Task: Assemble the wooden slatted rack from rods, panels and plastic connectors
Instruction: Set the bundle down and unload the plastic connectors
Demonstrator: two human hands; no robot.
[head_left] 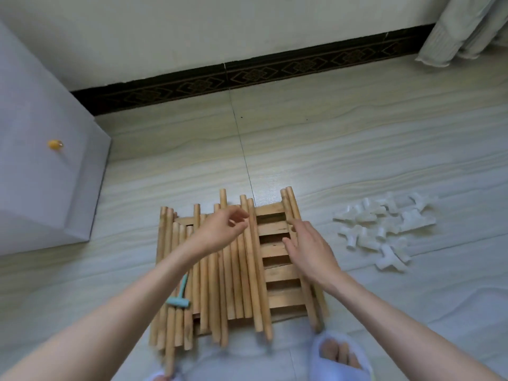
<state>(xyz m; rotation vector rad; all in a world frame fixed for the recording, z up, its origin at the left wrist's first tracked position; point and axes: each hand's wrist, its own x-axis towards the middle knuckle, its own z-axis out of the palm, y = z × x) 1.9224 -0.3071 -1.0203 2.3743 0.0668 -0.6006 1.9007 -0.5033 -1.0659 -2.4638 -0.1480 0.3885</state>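
Note:
Several wooden rods [236,276] lie side by side on top of stacked slatted wooden panels [277,273] on the floor in front of me. My left hand [220,229] hovers over the rods with loosely curled fingers and holds nothing. My right hand [310,251] is spread with straight fingers over the panels' right side, beside two rods [291,204] lying along that edge. A pile of white plastic connectors [384,229] lies on the floor to the right. A small teal mallet [180,296] rests on the rods at the left.
A white cabinet [41,166] with a yellow knob stands at the left. The wall with a dark patterned skirting [247,75] runs behind. A curtain [467,28] hangs at the top right. My slippered foot [341,353] is just below the panels.

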